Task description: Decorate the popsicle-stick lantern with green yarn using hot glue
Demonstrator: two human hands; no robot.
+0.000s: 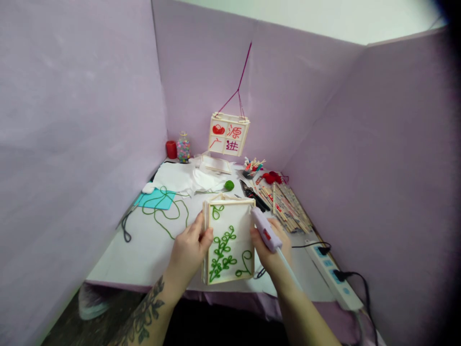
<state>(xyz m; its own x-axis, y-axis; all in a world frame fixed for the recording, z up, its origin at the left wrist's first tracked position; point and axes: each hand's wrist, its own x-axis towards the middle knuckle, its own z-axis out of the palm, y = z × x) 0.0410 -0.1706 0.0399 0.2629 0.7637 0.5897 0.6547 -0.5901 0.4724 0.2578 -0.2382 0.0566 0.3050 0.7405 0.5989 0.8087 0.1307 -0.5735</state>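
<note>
My left hand (191,245) grips the left side of a wooden-framed lantern (230,240) with white panels, held upright above the front of the table. Green yarn (222,254) forms a leafy branch and curls on the panel facing me. In my right hand (273,250) is a light purple hot glue gun (265,228) with a red switch, its nozzle close to the lantern's upper right corner. Whether the nozzle touches the wood I cannot tell. The right fingers are partly hidden behind the gun and frame.
Scissors (126,228), a blue sheet (156,198) and loose green yarn (180,211) lie left. Pliers (254,196), wooden sticks (288,206) and a power strip (336,278) are right. A finished-looking lantern (228,134) hangs behind, near a bead jar (183,148). Purple walls enclose the table.
</note>
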